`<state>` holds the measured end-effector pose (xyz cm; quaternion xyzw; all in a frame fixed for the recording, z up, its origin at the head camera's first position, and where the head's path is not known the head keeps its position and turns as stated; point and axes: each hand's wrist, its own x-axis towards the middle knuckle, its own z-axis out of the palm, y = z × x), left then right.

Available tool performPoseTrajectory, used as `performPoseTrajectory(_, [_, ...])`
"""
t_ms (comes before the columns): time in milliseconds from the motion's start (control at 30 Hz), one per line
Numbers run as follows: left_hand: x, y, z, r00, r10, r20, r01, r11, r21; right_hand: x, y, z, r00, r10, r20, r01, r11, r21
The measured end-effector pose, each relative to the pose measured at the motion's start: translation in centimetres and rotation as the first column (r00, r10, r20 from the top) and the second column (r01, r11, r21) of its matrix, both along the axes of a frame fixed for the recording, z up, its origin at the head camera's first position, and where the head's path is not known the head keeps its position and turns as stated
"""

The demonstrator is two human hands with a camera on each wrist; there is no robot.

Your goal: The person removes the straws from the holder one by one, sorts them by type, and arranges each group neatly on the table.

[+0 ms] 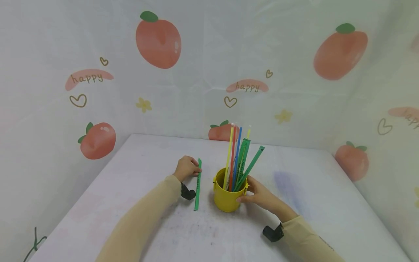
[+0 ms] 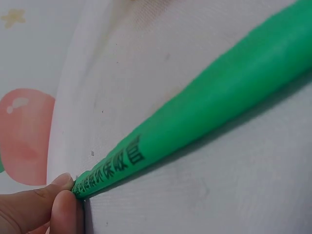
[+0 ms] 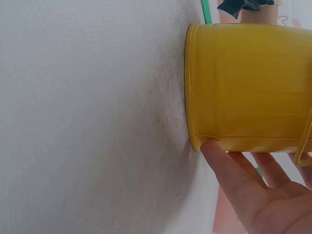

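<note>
Thumb and fingers of my left hand [image 1: 186, 168] pinch a slim green wrapped straw [image 1: 198, 189] close to its far end. Dark printed characters run along the straw [image 2: 195, 112] in the left wrist view, where the pinching fingertips show at lower left. To the right stands a small yellow bucket [image 1: 226, 200], upright on the table. Several straws rise from it: green wrapped ones [image 1: 252, 165] and yellow, red and blue ones [image 1: 232, 156]. My right hand [image 1: 260, 194] holds the bucket's right side, thumb toward the front; its other fingers are partly hidden behind the bucket [image 3: 248, 87].
A pale cloth-covered table [image 1: 203, 236] lies under everything, with a bluish smudge [image 1: 288, 185] right of the bucket. Behind it hangs a white curtain [image 1: 203, 47] printed with fruit. Dark wrist cameras [image 1: 188, 191] sit at both cuffs. A green tie [image 1: 35, 242] hangs at lower left.
</note>
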<state>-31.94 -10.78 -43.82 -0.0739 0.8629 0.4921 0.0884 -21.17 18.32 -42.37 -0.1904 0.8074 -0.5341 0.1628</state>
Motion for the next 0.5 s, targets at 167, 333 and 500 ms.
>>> performPoseTrajectory(167, [-0.02,0.11,0.16,1.0,0.007,0.012,-0.007,1.0,0.013,0.05,-0.01,0.08,1.0,-0.005,0.006,0.005,1.0,0.0])
performPoseTrajectory(333, [0.1,0.16,0.23,1.0,0.013,0.016,-0.013,1.0,0.008,-0.03,0.02,-0.03,1.0,-0.001,0.005,0.001,1.0,-0.004])
performPoseTrajectory(500, [0.19,0.13,0.16,1.0,0.007,0.001,-0.007,1.0,0.019,-0.12,0.07,-0.17,1.0,0.011,-0.003,-0.011,1.0,-0.009])
